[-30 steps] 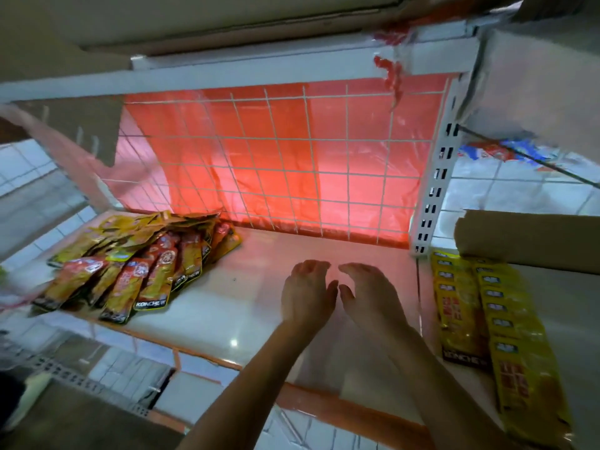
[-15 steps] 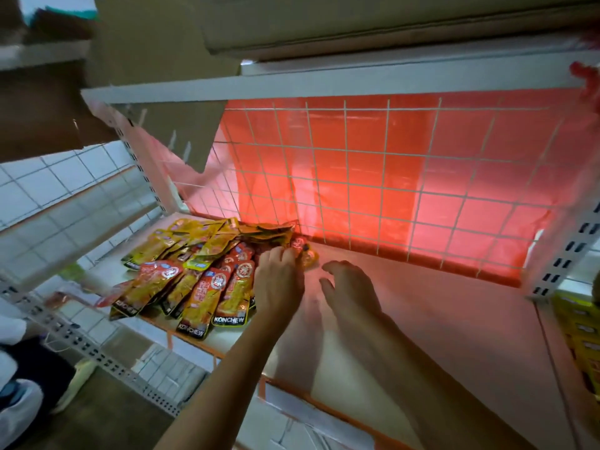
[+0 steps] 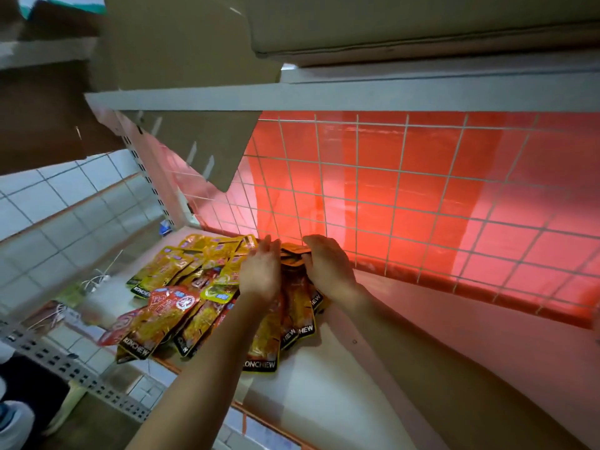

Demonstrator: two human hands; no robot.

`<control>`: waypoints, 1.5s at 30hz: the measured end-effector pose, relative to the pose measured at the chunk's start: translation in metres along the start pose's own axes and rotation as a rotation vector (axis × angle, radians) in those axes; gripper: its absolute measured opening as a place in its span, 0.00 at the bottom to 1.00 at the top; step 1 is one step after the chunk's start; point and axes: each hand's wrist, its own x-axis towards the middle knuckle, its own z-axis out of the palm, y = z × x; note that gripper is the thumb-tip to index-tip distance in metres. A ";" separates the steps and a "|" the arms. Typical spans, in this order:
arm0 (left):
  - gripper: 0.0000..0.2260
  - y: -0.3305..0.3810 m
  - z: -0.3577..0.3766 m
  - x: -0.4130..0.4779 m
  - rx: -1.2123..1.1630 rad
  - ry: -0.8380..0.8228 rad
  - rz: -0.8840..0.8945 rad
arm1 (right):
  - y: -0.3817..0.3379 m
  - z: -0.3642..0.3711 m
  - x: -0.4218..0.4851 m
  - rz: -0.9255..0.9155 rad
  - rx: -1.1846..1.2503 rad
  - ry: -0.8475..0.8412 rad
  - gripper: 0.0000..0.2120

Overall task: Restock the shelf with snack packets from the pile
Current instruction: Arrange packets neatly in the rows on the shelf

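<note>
Head view looks down along your forearms to both hands, which meet toward the back of the shelf, close to the wire grid. Your left hand is flat, fingers straight and pointing away from you, its palm pressed against the left side of a bundle of packets. Your right hand sits on the opposite side of that bundle, its fingers bent over the packets' far ends, so the bundle is squeezed between your two palms. The packets in it fan out toward you beneath your wrists, their near ends lying on the shelf and printed KONCHEW. Whether the far ends are lifted off the board, you cannot tell.

Left of your left hand lies the pile: orange and yellow packets overlapping loosely, the closest ones touching that hand, the nearest to you reaching the shelf's front edge. Right of your right hand the white board runs on, looking pink beside the red sheet behind the grid.

Above your hands a cardboard flap hangs under the upper shelf. Below and left of your left elbow are a perforated rail, tiled floor and the toe of a pale shoe.
</note>
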 end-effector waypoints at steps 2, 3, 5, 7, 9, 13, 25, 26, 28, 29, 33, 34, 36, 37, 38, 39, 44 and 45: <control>0.20 -0.004 0.005 0.005 -0.024 -0.064 0.039 | 0.000 0.007 0.007 -0.001 -0.007 -0.062 0.22; 0.19 -0.006 0.006 0.006 -0.033 -0.069 0.055 | 0.000 0.010 0.010 0.011 -0.019 -0.119 0.24; 0.14 -0.007 0.007 0.007 -0.035 -0.048 0.073 | 0.001 0.014 0.013 0.063 -0.033 -0.225 0.27; 0.10 -0.007 0.007 0.005 -0.052 -0.015 0.070 | 0.003 0.016 0.011 0.067 -0.049 -0.225 0.24; 0.09 -0.007 0.005 0.001 -0.080 0.015 0.048 | 0.004 0.016 0.008 0.020 -0.103 -0.171 0.17; 0.08 -0.005 0.003 -0.005 -0.036 0.056 0.047 | 0.003 0.011 0.000 -0.065 -0.181 -0.139 0.11; 0.06 0.033 -0.020 -0.034 -0.090 0.294 0.310 | 0.014 -0.025 -0.046 0.027 0.236 0.118 0.09; 0.06 0.040 -0.023 -0.038 -0.127 0.280 0.294 | 0.017 -0.029 -0.052 0.044 0.282 0.139 0.09; 0.08 0.054 -0.029 -0.044 -0.218 0.227 0.246 | 0.024 -0.039 -0.065 0.076 0.373 0.179 0.08; 0.07 0.060 -0.032 -0.046 -0.270 0.201 0.241 | 0.028 -0.045 -0.071 0.096 0.420 0.202 0.08; 0.04 0.091 -0.043 -0.059 -0.467 0.181 0.404 | 0.046 -0.074 -0.096 0.230 0.617 0.295 0.08; 0.03 0.098 -0.044 -0.061 -0.500 0.195 0.444 | 0.051 -0.081 -0.104 0.261 0.671 0.314 0.08; 0.02 0.115 -0.043 -0.065 -0.590 0.208 0.460 | 0.061 -0.095 -0.121 0.301 0.765 0.347 0.09; 0.01 0.124 -0.041 -0.068 -0.646 0.183 0.437 | 0.066 -0.102 -0.129 0.319 0.804 0.365 0.10; 0.02 0.134 -0.038 -0.070 -0.715 0.125 0.401 | 0.071 -0.108 -0.139 0.342 0.843 0.385 0.10; 0.04 0.145 -0.035 -0.073 -0.805 0.054 0.369 | 0.077 -0.114 -0.148 0.369 0.882 0.402 0.10; 0.12 0.197 -0.018 -0.093 -0.925 -0.036 0.370 | 0.106 -0.141 -0.199 0.443 0.968 0.297 0.04; 0.12 0.208 -0.015 -0.098 -0.945 -0.054 0.373 | 0.113 -0.147 -0.209 0.457 0.974 0.284 0.07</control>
